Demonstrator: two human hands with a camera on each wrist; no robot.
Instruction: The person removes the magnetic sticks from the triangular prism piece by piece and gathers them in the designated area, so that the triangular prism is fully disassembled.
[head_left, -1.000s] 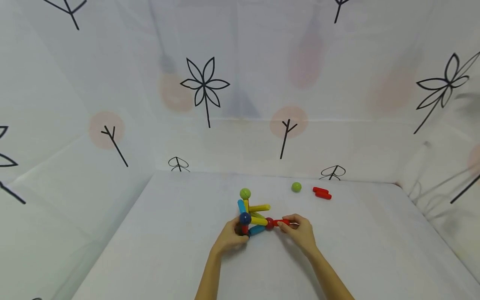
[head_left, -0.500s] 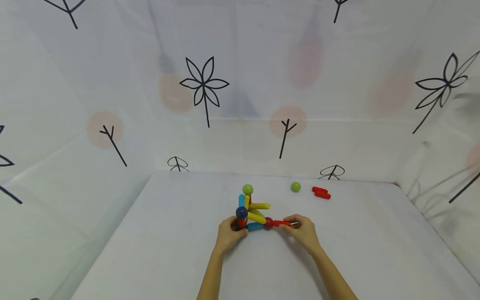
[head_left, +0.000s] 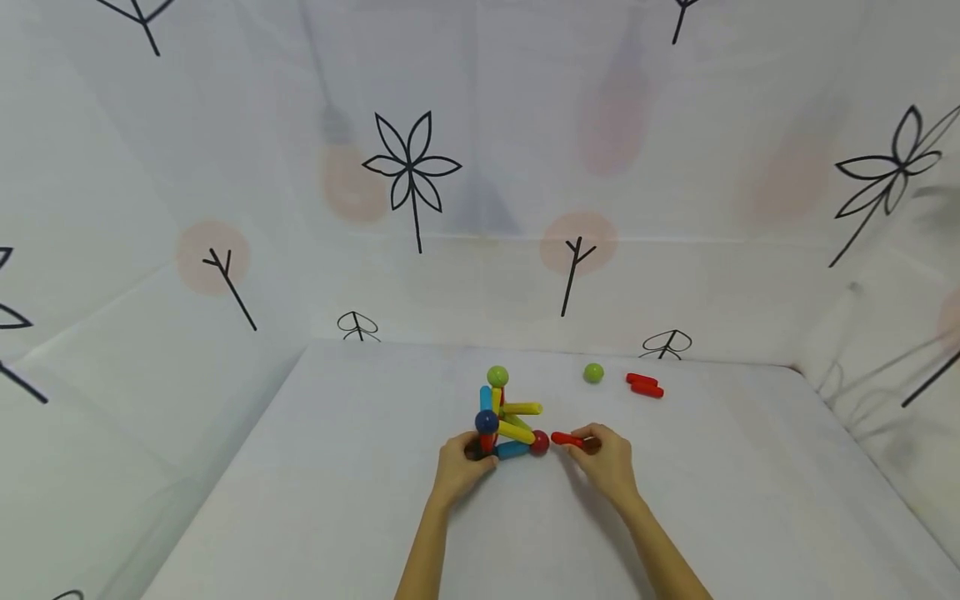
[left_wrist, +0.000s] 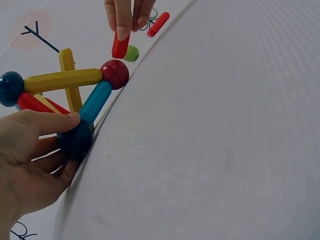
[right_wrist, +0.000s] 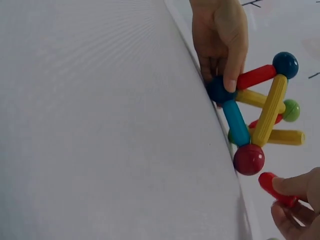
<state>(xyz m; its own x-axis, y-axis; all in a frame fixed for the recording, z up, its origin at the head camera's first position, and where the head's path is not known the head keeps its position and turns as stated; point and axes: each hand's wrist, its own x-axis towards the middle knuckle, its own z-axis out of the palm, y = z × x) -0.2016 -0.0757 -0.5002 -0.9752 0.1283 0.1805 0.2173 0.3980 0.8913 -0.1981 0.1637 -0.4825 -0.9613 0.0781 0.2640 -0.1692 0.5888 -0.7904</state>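
A model of magnetic rods and balls stands on the white surface. My left hand point(head_left: 456, 468) grips the dark blue ball point(left_wrist: 76, 142) at its near lower corner, thumb on top. From that ball a blue rod point(right_wrist: 235, 122) runs to a dark red ball point(right_wrist: 249, 159). A yellow rod point(left_wrist: 62, 80) slopes from the red ball up to another dark blue ball point(head_left: 487, 422). A green ball point(head_left: 497, 377) sits at the top back, and one yellow rod point(right_wrist: 285, 137) sticks out freely. My right hand point(head_left: 609, 462) pinches a red rod point(right_wrist: 272, 189), its tip a small gap from the red ball.
Behind and to the right, a loose green ball point(head_left: 593, 372) lies on the white-covered table point(head_left: 750, 483). Two red rods point(head_left: 645, 385) lie side by side to its right. A white cloth point(head_left: 480, 292) with plant drawings rises around the back and sides.
The red rod in my right hand met the red ball before; now a gap shows between them. The model has turned slightly and shifted a little away, still held by my left hand.
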